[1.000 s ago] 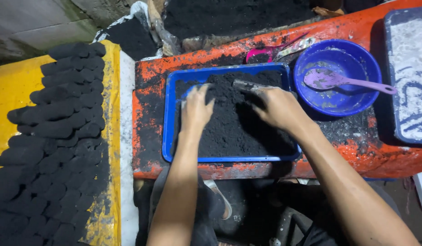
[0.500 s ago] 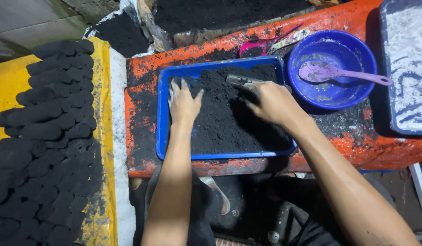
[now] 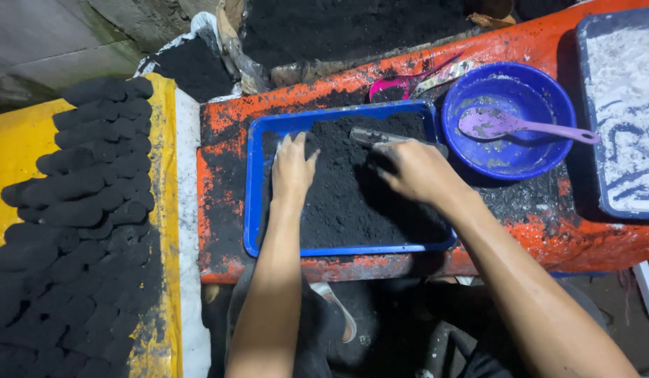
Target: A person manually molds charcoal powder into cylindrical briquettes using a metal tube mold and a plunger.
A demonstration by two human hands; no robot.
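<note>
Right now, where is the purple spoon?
In the head view the purple spoon lies in the round blue bowl, to the right of the blue tray of black powder, just beyond the right hand.

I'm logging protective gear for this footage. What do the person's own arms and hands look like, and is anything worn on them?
No protective gear shows. The left hand and right hand are bare: no gloves, rings or watch visible. Both forearms are uncovered as far as the frame shows, with no sleeve or wristband. Dark powder dusts the fingers, most on the right hand's fingertips.
</note>
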